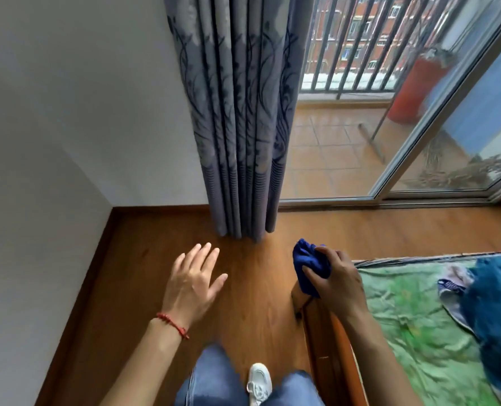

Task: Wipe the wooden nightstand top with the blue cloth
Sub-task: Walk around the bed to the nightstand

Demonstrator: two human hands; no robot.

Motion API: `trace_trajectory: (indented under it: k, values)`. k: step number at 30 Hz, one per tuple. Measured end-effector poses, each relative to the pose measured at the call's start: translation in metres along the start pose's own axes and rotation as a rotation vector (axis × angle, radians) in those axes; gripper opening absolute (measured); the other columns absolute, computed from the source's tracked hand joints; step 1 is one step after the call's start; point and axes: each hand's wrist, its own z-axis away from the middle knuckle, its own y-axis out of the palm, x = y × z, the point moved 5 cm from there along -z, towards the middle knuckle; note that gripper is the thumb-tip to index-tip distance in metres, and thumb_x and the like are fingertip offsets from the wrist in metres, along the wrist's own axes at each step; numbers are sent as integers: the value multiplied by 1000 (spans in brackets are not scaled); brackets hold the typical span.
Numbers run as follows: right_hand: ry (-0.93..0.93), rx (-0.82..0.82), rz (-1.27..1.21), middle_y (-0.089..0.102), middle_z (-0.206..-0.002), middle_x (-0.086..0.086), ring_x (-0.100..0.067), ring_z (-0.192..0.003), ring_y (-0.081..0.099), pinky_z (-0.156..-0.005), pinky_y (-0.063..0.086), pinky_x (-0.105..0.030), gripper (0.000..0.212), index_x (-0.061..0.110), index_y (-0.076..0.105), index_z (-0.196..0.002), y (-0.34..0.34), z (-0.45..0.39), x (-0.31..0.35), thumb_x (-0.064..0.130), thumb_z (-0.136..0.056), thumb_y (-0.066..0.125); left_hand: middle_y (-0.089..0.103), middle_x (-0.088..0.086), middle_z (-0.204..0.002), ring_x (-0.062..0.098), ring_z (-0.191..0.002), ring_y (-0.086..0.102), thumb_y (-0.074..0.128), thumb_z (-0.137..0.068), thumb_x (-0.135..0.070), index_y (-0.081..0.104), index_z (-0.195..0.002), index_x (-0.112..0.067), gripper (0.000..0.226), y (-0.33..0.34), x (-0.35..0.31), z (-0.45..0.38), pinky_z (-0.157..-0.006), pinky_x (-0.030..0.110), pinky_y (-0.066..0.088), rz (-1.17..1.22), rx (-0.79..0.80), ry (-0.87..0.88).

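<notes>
My right hand [335, 278] is closed around a bunched blue cloth [308, 263], holding it over the corner of a wooden bed frame [322, 341]. Left of it, my left hand [195, 278] hovers above the wooden floor with its fingers spread and nothing in it; a red string bracelet circles that wrist. No nightstand shows in this view.
A grey patterned curtain [243, 127] hangs ahead, reaching the floor. A glass sliding door [436, 127] at the right opens onto a tiled balcony. A bed with a green sheet [413, 323] and blue clothes [495, 303] fills the lower right. White walls close the left corner.
</notes>
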Motion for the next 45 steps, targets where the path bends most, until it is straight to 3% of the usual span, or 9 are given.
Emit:
trace_trajectory:
  k: [5, 10, 22, 31, 38, 45]
  values:
    - [54, -53, 1, 57, -99, -11, -32, -84, 58, -70, 46, -37, 43, 15, 60, -112, 6, -68, -5, 25, -73, 74, 63, 15, -117, 32, -109, 59, 13, -97, -51, 63, -116, -5, 71, 6, 2, -96, -86, 50, 46, 19, -17, 100]
    - [182, -151, 36, 56, -96, -12, -34, -84, 58, -72, 45, -39, 43, 13, 60, -111, 15, -136, -24, 24, -73, 75, 63, 16, -117, 32, -109, 59, 38, -86, -44, 63, -116, -4, 56, 23, 4, -204, -87, 50, 47, 39, 6, 276]
    - [555, -429, 20, 58, -99, -14, -33, -86, 59, -73, 45, -35, 42, 9, 62, -109, 5, -211, -54, 17, -70, 77, 63, 15, -117, 32, -109, 59, 39, -84, -42, 64, -114, -5, 54, 47, -55, -380, -85, 52, 49, 32, 116, 765]
    - [815, -591, 37, 58, -99, -14, -33, -85, 61, -71, 46, -34, 42, 8, 62, -108, -43, -232, -142, 19, -70, 77, 64, 17, -115, 34, -105, 61, 38, -83, -45, 65, -113, -4, 57, 106, -177, -480, -81, 50, 52, 10, 237, 993]
    - [963, -698, 43, 57, -103, -12, -32, -86, 60, -71, 46, -34, 41, 10, 61, -111, -98, -250, -196, 21, -74, 74, 64, 16, -115, 34, -106, 60, 38, -85, -47, 65, -114, -6, 57, 116, -295, -539, -83, 48, 49, 72, 226, 1132]
    - [1086, -812, 34, 57, -106, -7, -26, -91, 58, -72, 39, -26, 42, 12, 60, -113, -138, -262, -250, 23, -75, 74, 65, 16, -114, 34, -104, 62, 13, -96, -55, 66, -112, -6, 74, 139, -393, -583, -82, 49, 49, 84, 302, 1274]
